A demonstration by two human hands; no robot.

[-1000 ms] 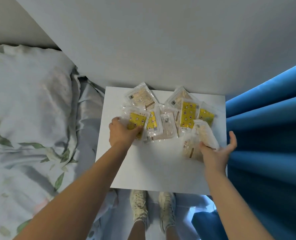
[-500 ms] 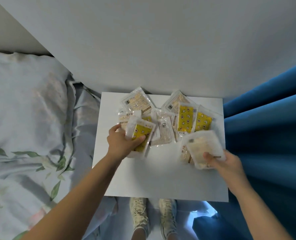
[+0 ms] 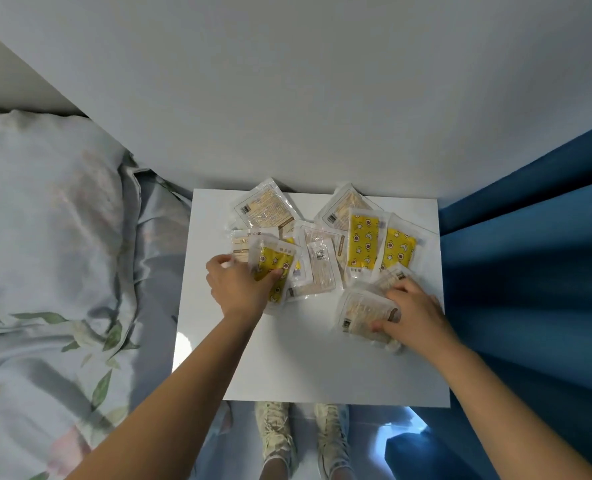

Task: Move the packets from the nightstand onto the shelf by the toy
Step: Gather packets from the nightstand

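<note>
1. Progress: early. All snack packets in view are on the white nightstand (image 3: 308,368); none moved yet. Shelf & toy not in frame.
2. L hand (image 3: 242,289) grasps a yellow star-print packet (image 3: 270,268) near the nightstand's left edge, thumb on top, fingers curled round its left side. The packet's lower end is tipped up off the top; it overlaps a beige packet (image 3: 240,242) behind it.
3. R hand (image 3: 415,313) grips a pale cracker packet (image 3: 363,313) by the right edge, thumb on its face, fingers reaching onto another clear packet (image 3: 391,275) just behind. Can't tell if that 2nd one is actually held, since the view's blurred there.
4. Rest of the pile fans along the back edge by the wall: two beige packets (image 3: 265,206) & (image 3: 344,211) at the rear, two yellow ones (image 3: 363,244) & (image 3: 400,249) toward the back-right corner, clear ones (image 3: 318,265) in the middle. Most overlap.
5. Left to do: lift both held packets, carry them to the shelf, then more trips for the rest. Judging by the count, roughly ten remain.
6. Surrounds: floral bedding (image 3: 52,237) left of the nightstand, blue curtain (image 3: 529,271) right, person's shoes (image 3: 273,434) below the front edge.
</note>
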